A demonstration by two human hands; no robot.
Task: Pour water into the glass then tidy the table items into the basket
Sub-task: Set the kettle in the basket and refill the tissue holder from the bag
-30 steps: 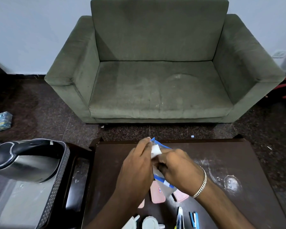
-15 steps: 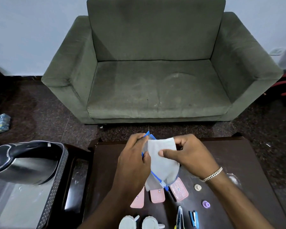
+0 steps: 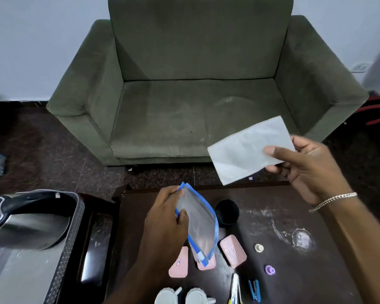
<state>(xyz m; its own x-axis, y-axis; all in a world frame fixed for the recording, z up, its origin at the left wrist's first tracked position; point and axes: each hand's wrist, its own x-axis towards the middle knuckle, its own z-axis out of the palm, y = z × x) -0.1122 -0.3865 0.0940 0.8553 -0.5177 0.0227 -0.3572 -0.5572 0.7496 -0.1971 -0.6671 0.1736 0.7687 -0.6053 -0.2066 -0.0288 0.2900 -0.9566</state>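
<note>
home living room (green sofa (image 3: 198,88), dark coffee table (image 3: 294,270))

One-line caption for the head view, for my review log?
Left hand holds a blue-edged clear pouch over the dark table; right hand lifts a white cloth clear.

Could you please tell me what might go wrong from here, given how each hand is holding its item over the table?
1. The right hand pinches the flat white rectangular sheet only at one end, beyond the dark wooden table's far edge; a slip would likely drop it on the floor.
2. The left hand dangles the clear blue-edged zip pouch just above the pink rectangular cases; lowering it could nudge them.
</note>
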